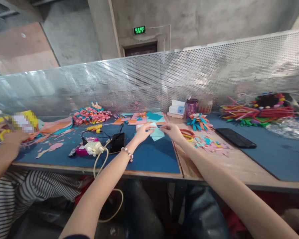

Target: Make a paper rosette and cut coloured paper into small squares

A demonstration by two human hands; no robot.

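Note:
Both my arms reach forward over a blue mat. My left hand, with a bead bracelet on its wrist, pinches the left side of a light blue paper sheet. My right hand pinches the same sheet at its right side. The sheet lies just above the mat, partly folded. Behind it lie pink, orange and teal paper sheets.
A phone and a pink-and-white device with cords lie left of my hands. Scissors with orange handles, paper scraps, a black phone and pipe cleaners sit right. Another person in a striped shirt works at left. A perforated metal screen backs the table.

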